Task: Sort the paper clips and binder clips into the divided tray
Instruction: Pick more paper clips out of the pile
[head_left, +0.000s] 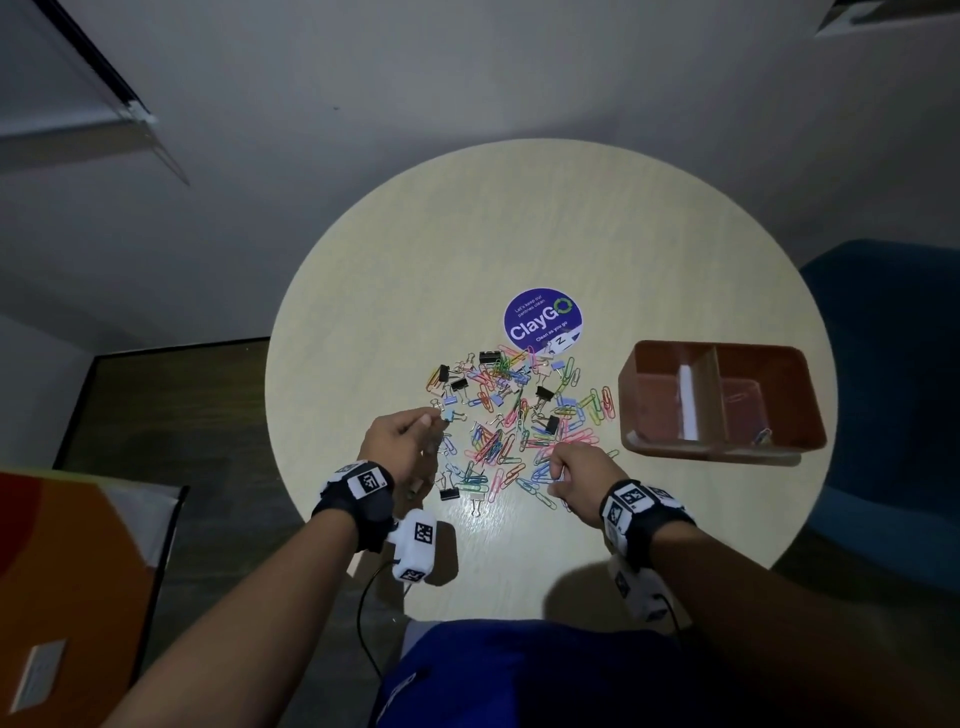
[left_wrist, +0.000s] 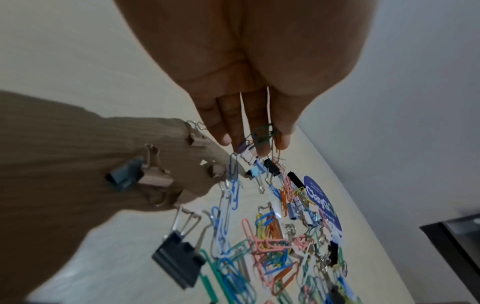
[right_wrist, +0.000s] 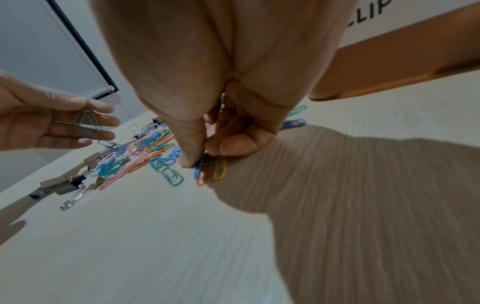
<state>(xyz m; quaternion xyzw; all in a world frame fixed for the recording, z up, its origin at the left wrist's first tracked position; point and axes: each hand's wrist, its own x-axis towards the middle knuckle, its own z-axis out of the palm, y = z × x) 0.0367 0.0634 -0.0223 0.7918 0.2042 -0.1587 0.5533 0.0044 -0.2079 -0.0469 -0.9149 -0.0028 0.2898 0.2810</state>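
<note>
While pinched, paper clips (right_wrist: 210, 171) under right grip (right_wrist: 205, 152).

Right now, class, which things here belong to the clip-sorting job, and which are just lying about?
Belongs to the job:
- pile of paper clips and binder clips
- divided tray
- left hand, holding paper clips
- right hand, pinching paper clips

Just lying about:
- round ClayGo sticker
- table
- blue chair

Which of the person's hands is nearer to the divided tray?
Right. The right hand pinches paper clips just beside the divided tray; the left hand is across the clip pile, farther off.
</note>
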